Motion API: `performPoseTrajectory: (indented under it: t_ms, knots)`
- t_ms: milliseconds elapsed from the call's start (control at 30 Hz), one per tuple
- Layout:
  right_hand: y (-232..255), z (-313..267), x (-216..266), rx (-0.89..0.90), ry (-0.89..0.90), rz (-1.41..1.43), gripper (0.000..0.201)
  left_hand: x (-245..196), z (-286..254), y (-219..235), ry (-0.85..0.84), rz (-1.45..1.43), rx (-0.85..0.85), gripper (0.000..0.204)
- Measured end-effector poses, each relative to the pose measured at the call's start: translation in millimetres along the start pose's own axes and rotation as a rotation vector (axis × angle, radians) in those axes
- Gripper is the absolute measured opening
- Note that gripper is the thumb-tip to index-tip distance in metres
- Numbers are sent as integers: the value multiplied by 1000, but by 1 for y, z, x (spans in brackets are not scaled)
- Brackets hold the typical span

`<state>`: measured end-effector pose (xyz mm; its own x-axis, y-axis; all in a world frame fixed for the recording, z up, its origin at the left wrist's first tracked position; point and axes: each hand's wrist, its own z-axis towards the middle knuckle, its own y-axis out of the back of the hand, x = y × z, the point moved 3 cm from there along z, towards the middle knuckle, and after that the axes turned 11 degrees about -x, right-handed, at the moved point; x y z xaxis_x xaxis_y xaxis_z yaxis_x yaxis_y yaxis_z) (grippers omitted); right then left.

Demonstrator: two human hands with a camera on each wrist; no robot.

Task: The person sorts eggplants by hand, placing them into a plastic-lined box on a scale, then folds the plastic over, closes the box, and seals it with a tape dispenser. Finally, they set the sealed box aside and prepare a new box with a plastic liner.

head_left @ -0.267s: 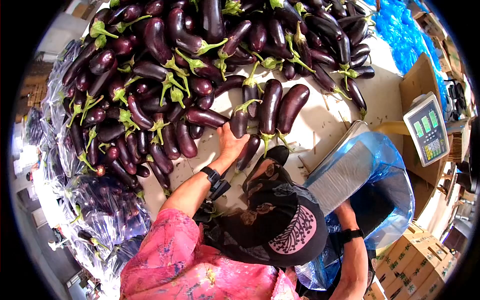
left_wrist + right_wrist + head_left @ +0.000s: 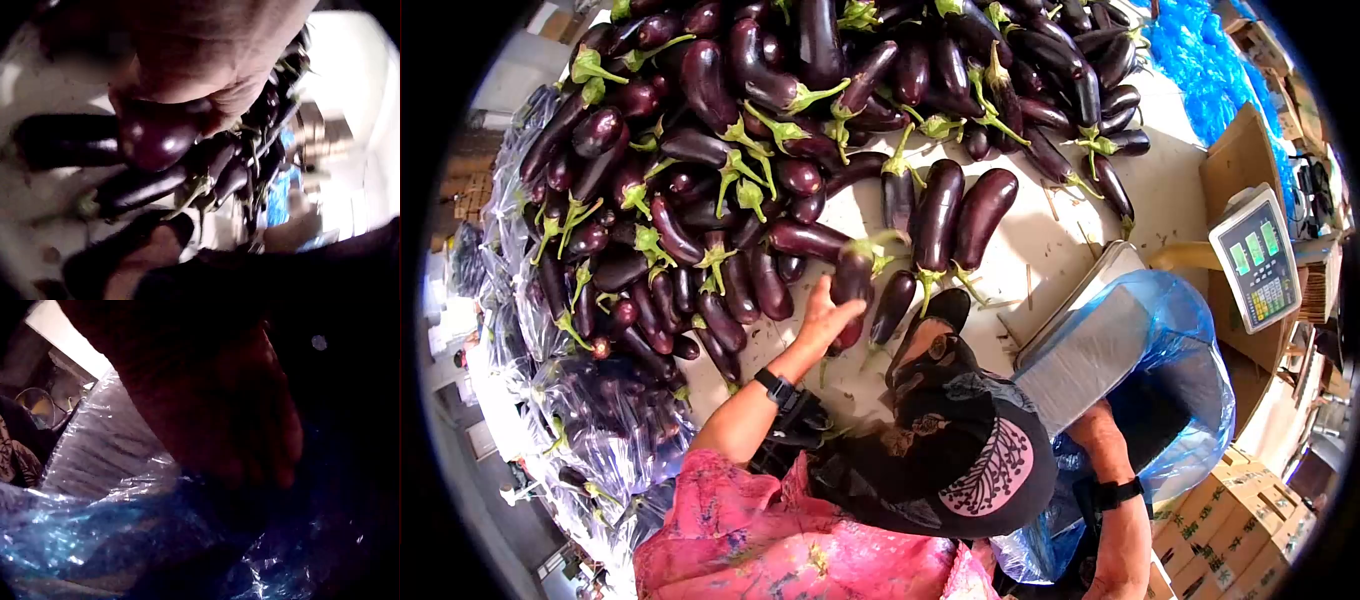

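Observation:
In the head view my left hand (image 2: 825, 318) grips an eggplant (image 2: 854, 278), raised over the near edge of the pile, its green stem pointing up and right. The left wrist view shows the left hand (image 2: 206, 50) from above, fingers curled round the glossy eggplant (image 2: 156, 140), with other eggplants lying beneath. My right hand (image 2: 1097, 425) is lowered into the mouth of a blue plastic bag (image 2: 1200, 350). Its fingers (image 2: 284, 469) point down in shadow in the right wrist view, and whatever they touch is too dark to tell.
A large eggplant pile (image 2: 700, 150) covers the white table (image 2: 1020, 240). At the right are a digital scale display (image 2: 1255, 255), a cardboard box (image 2: 1240, 150) and stacked cartons (image 2: 1230, 520). Clear plastic (image 2: 590, 430) wraps eggplants at the left. A capped head (image 2: 960, 450) fills the lower middle.
My left hand has moved left and toward the body with the eggplant, which has come away from beside the others. The right hand has shifted slightly down in the bag.

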<state>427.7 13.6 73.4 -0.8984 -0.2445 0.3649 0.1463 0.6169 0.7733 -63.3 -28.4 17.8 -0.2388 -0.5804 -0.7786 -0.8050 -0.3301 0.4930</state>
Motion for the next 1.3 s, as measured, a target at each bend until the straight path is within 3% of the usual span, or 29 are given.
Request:
performPoseTrajectory:
  t_ms: [33,67,100,167,233,267,300,333,433,467,567,600,700,800,900,933,1033,1067,1100,1133,1233,1267,1300]
  knots:
    - [10,-2,4,-18,-13,19,41,5,3,-4,-249,339,-44,54]
    - [20,-4,8,-36,-25,37,39,-22,0,-8,-308,383,-76,63]
    - [27,-6,10,-30,-92,61,37,-54,2,-11,-415,390,-135,66]
    - [36,-11,20,-11,-138,60,34,-77,42,-34,-509,154,-187,73]
    - [38,-13,32,6,-85,22,34,-64,107,-67,-319,73,-165,84]
    - [22,-13,21,-17,34,19,35,-58,135,-85,-135,-77,-71,88]
    - [22,-19,21,-2,38,9,34,-54,154,-100,52,-222,24,93]
    - [24,-24,24,15,44,0,33,-55,162,-107,82,-71,-31,94]
    - [12,-37,11,29,12,-18,30,-97,143,-100,55,-2,-30,81]
    - [24,-38,19,63,-56,-32,29,-96,145,-96,-13,-230,160,60]
    - [45,-33,29,54,-130,3,29,-116,117,-77,197,-576,248,48]
    - [47,-29,31,36,-126,25,29,-127,104,-68,181,-672,288,35]
    - [49,-17,40,-54,58,72,30,-156,69,-48,244,-827,477,42]
    - [51,-13,50,-83,179,77,32,-180,39,-36,186,-903,545,51]
    - [40,-16,39,116,-57,30,34,-187,14,-34,97,-877,549,58]
    - [38,-19,37,120,-58,36,34,-186,5,-33,157,-874,587,63]
    - [-52,-20,-34,9,144,-105,24,-158,-17,-50,310,-873,602,64]
    - [6,-21,6,9,-27,-66,26,-146,-22,-58,398,-840,647,65]
    - [1,-21,1,0,-75,19,28,-144,-30,-62,441,-827,739,67]
    - [-4,-20,-2,-35,-11,-20,27,-146,-35,-64,444,-773,805,69]
    - [22,-17,21,-38,-11,-64,23,-188,-23,-62,377,-635,872,70]
    - [29,-17,27,-61,-30,-63,23,-210,-4,-63,248,-589,800,63]
    - [34,-17,32,-78,-49,-62,23,-266,17,-47,107,-676,776,55]
